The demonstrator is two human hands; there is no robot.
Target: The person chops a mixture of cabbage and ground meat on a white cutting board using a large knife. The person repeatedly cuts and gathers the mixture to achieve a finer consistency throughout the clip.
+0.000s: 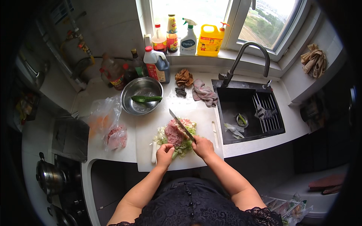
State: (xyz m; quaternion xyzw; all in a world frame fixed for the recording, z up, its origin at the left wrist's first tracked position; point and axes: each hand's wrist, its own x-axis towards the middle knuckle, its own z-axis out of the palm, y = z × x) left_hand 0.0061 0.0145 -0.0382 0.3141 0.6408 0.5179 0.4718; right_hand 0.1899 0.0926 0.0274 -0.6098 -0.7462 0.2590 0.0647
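Note:
My right hand [203, 147] grips a kitchen knife [180, 124], its blade slanting away to the upper left over a pile of pink minced meat [174, 135]. Chopped pale-green vegetable [183, 148] lies under and around the meat on a white cutting board [205, 160]. At the near left edge of the pile, my left hand [165, 155] is closed, fingertips and thumb together; whatever they hold is hidden. Beside that hand, a white stalk-like piece [154, 152] rests on the board.
A steel bowl [126, 88] with a green cucumber-like vegetable [146, 98] stands behind the board. Plastic bags [107, 113] lie left, one around minced meat [117, 137]. A dark sink [279, 124] with a faucet [256, 45] is right. A cloth [204, 92] and bottles [156, 64] stand behind.

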